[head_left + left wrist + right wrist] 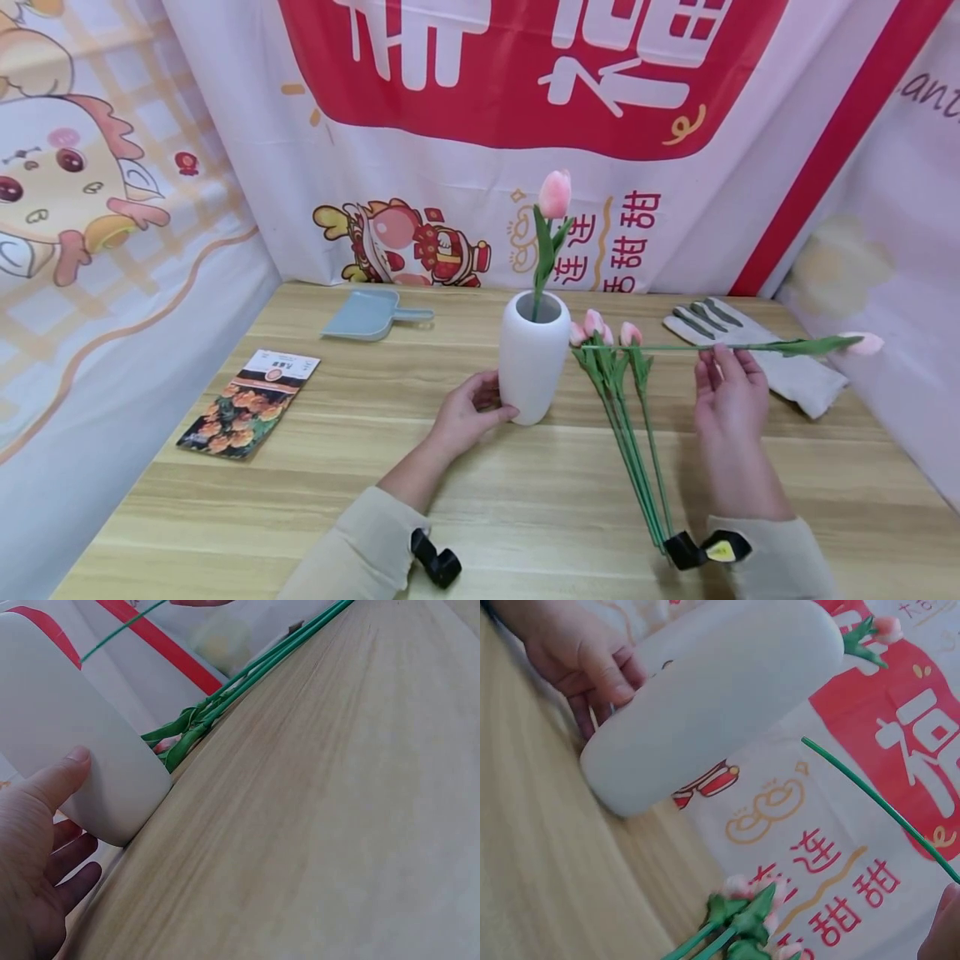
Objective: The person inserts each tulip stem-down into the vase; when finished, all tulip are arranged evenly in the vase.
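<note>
A white vase (534, 367) stands upright on the table, with one pink tulip (555, 196) rising from its mouth. My left hand (468, 410) holds the vase low on its side; the thumb lies on the front in the left wrist view, and the fingers reach around behind. In my right hand (731, 396) a single tulip (806, 346) is pinched by its stem. That stem runs nearly level, its bloom to the right and its bare end near the vase. Several tulips (626, 408) lie on the table between the hands, blooms toward the back.
A pale blue dustpan (367, 315) lies at the back left. Nearer on the left is a flower-printed packet (251, 404). Light work gloves (798, 375) lie at the right, partly behind the right hand. A printed cloth (450, 167) hangs behind the wooden table (337, 442).
</note>
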A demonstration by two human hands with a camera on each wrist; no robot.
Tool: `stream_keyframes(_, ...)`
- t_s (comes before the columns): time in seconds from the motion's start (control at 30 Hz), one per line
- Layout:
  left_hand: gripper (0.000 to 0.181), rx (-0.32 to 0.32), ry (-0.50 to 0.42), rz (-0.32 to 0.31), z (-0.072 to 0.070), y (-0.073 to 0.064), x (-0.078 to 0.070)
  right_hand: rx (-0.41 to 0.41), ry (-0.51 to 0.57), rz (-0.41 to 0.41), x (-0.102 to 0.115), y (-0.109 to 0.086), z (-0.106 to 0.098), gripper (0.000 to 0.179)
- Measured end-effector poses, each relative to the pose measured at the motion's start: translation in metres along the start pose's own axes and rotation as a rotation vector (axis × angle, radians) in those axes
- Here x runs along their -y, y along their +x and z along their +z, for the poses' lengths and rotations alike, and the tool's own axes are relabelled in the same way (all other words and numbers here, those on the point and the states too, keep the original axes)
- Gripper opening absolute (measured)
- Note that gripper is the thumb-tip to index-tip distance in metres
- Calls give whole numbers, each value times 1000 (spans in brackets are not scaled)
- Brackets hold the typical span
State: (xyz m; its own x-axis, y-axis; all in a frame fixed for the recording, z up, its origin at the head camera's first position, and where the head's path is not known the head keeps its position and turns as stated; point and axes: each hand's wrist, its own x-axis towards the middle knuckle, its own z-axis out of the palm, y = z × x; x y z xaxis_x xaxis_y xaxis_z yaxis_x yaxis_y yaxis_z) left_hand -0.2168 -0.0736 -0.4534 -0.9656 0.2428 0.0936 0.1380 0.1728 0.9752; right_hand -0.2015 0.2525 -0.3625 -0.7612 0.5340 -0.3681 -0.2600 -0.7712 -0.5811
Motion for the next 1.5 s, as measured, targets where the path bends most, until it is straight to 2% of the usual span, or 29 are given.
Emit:
stream_keyframes(0.13, 53, -4, 10, -8, 0, 1, 1, 29, 57, -15, 7, -7, 12, 41)
stream_keyframes(0.33, 52, -2, 8, 2, 0, -1, 1, 75, 72, -27, 16, -21, 31, 41)
stream_keyframes(0.63, 52, 0, 29, -2, -1, 1, 2, 137, 85, -49, 11, -44, 57, 36)
stream_keyframes(0.73, 53, 1, 33, -11, -1, 0, 2, 164, 60, -87, 4, -51, 64, 34)
stream_keyframes(1.0, 54, 5, 35, -7, -1, 0, 3, 220, -39, -176, -12, -67, 78, 45)
stream_keyframes(1.3, 54, 6, 36, -10, -1, 1, 2, 339, -50, -349, -26, -78, 88, 34)
stream_keyframes(1.4, 54, 4, 40, -10, -1, 1, 3, 365, -107, -414, -31, -81, 92, 28)
stream_keyframes(1.5, 54, 2, 41, -9, -1, 1, 4, 376, -210, -460, -35, -85, 96, 25)
